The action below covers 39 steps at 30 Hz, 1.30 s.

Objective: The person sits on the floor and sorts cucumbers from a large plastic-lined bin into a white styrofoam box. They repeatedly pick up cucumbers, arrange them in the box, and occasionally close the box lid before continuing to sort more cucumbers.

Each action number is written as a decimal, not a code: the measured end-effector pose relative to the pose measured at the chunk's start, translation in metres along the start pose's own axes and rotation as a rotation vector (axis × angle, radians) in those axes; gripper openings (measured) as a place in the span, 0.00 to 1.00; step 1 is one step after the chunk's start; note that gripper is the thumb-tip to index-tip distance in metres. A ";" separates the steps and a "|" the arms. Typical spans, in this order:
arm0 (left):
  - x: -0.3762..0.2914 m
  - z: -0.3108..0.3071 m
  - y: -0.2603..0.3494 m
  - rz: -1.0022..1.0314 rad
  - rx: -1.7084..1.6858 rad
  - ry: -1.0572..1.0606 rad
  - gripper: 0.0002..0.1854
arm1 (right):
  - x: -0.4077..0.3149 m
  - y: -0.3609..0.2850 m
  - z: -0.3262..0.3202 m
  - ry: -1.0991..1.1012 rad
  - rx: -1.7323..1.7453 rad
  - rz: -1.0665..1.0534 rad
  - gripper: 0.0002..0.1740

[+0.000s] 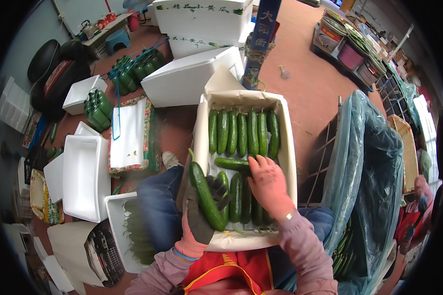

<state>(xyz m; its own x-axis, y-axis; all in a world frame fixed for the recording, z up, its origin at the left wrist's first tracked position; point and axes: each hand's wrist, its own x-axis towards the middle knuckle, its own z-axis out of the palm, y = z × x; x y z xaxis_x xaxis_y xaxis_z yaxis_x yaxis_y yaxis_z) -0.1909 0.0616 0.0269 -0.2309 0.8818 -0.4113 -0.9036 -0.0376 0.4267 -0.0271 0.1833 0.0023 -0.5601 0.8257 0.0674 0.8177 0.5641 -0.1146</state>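
Observation:
A white foam box (288, 147) lined with brown paper stands before me, with two rows of cucumbers in it. My left hand (203, 210), in a dark-palmed pink work glove, holds a long cucumber (205, 195) upright over the box's left edge. Over the middle of the box, my right hand (271, 182) has its fingertips on the right end of a cucumber (230, 163) that lies crosswise between the rows. The far row of cucumbers (242, 132) lies side by side, stems away from me. My hands partly cover the near row (236, 199).
At right stands a crate lined with a teal plastic bag (358, 147), with cucumbers low inside. An open white foam box (85, 177) and another holding cucumbers (112, 217) are at left. A blue post (262, 33) rises beyond my box. A co-worker's arm (421, 202) shows at far right.

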 end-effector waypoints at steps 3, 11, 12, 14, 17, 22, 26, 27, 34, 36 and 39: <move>-0.010 -0.026 -0.014 -0.228 -0.104 -0.257 0.33 | -0.049 -0.021 -0.064 -0.063 0.803 0.158 0.39; 0.073 -0.038 0.125 0.604 1.084 -0.119 0.28 | -0.142 0.032 -0.045 0.521 1.901 0.787 0.22; 0.113 -0.063 0.150 0.523 0.806 0.066 0.24 | -0.141 0.037 -0.041 0.642 1.740 1.006 0.21; 0.185 -0.194 0.227 0.798 1.226 0.261 0.17 | -0.153 0.061 -0.016 0.489 1.844 0.955 0.21; 0.239 -0.274 0.258 0.416 2.090 0.543 0.23 | -0.155 0.075 0.005 0.517 1.805 1.234 0.23; 0.290 -0.327 0.240 -0.008 2.306 0.410 0.28 | -0.137 0.059 -0.016 0.391 1.879 1.103 0.29; 0.294 -0.325 0.235 0.143 2.203 0.475 0.16 | -0.135 0.060 -0.018 0.407 1.819 1.130 0.31; 0.292 -0.323 0.241 0.162 2.195 0.448 0.17 | -0.136 0.058 -0.017 0.410 1.829 1.132 0.32; 0.276 -0.336 0.274 0.274 2.103 0.257 0.16 | -0.133 0.057 -0.002 0.542 1.812 1.154 0.22; 0.277 -0.319 0.279 0.275 2.080 0.232 0.17 | -0.141 0.062 0.002 0.556 1.822 1.116 0.26; 0.276 -0.284 0.285 0.295 2.075 0.282 0.18 | -0.141 0.052 -0.002 0.561 1.914 1.084 0.19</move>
<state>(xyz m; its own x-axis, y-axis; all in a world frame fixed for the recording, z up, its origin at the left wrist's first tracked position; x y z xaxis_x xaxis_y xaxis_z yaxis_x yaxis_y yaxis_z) -0.6144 0.1612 -0.1937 -0.4716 0.8639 -0.1769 0.7381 0.4964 0.4568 0.0948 0.0966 -0.0112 0.2223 0.8282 -0.5144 -0.5427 -0.3333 -0.7710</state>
